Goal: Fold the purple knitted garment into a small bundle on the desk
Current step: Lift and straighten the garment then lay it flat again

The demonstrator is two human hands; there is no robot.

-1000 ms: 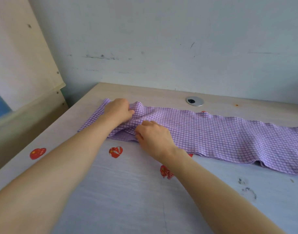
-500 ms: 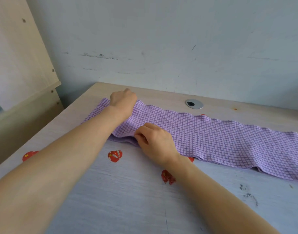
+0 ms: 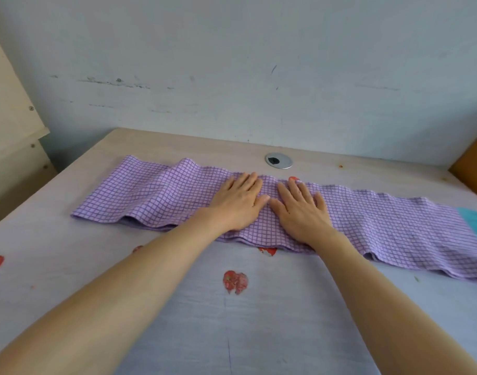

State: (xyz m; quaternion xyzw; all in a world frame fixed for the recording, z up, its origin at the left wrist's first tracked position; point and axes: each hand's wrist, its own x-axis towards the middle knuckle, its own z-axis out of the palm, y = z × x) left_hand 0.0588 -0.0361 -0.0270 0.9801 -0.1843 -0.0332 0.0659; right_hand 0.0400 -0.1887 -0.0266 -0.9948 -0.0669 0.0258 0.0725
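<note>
A pale wood-grain desk (image 3: 69,266) meets a scuffed, pale blue-grey wall (image 3: 232,63), with a light wooden panel (image 3: 10,117) at the left and a brown wooden edge (image 3: 472,161) at the far right. A round metal cable grommet (image 3: 278,160) sits near the desk's back edge, and worn red heart stickers (image 3: 235,281) dot the surface. The purple knitted garment (image 3: 150,196), checked with darker lines, lies as a long folded strip across the desk; its right end runs out of frame beside a turquoise patch (image 3: 475,226). The left hand (image 3: 238,203) and right hand (image 3: 299,209) press flat on its middle, fingers straight and close together, thumbs nearly touching. One sticker is half hidden under the garment's near edge. No writing is readable.
</note>
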